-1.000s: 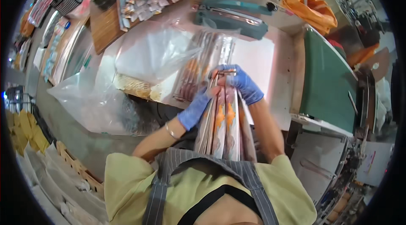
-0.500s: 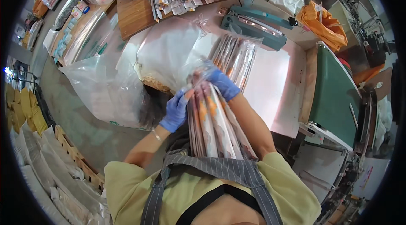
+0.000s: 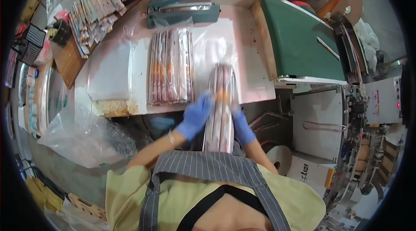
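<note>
A bundle of long, slim printed packets stands on end against my apron, tilted away toward the table. Clear plastic covers its far end and sticks out past it over the tabletop. My left hand, in a blue glove, grips the bundle's left side. Along its right side presses my gloved right hand, fingers partly hidden and blurred. Left of the bundle, a second clear bag of the same packets lies flat on the pink-white table.
Behind the bagged packets stands a teal bag sealer. A stack of clear bags lies on the table's left part. Loose packets cover a wooden board at far left. A green-topped belt rises at right; a large plastic bag hangs low left.
My view has turned right, so the table appears further left. My hands have parted from the bundle's gathered top to its two sides. Its far end now shows clear plastic over it.
</note>
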Demonstrator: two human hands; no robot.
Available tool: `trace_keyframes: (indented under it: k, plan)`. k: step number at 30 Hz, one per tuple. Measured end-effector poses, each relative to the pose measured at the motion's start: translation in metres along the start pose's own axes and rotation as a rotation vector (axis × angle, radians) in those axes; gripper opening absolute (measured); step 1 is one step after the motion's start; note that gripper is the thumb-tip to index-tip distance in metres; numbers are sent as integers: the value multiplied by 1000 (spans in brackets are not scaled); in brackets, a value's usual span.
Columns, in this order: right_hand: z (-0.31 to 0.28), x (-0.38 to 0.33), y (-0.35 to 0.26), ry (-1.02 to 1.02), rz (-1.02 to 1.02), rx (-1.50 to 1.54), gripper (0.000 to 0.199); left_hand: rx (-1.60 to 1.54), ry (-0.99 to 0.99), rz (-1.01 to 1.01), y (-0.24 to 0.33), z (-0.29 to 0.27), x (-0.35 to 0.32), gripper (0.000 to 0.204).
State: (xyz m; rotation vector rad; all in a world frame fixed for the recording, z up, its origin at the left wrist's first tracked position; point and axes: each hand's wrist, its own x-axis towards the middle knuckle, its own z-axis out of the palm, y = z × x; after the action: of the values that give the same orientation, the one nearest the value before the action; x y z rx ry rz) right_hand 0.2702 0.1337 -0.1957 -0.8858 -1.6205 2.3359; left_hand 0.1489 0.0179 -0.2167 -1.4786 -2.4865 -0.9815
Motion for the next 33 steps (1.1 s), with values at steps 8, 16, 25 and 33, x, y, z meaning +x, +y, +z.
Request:
trace_keyframes:
  k: [8,16,25,33]
  plan:
    - [19,-28,-123,-84,-586,-796,30,27,-270,338,-11,-136,89,44]
    - [20,34,-284,18,-1101,-1288,10,-461,206,57,-13,-203,231,18]
    - [14,72,-274,-10,-1197,-1620,7,55,88,575,1,-171,248,2]
    - [50,93,-244,609,-1408,-1807,19,-525,-19,150,26,-165,249,8]
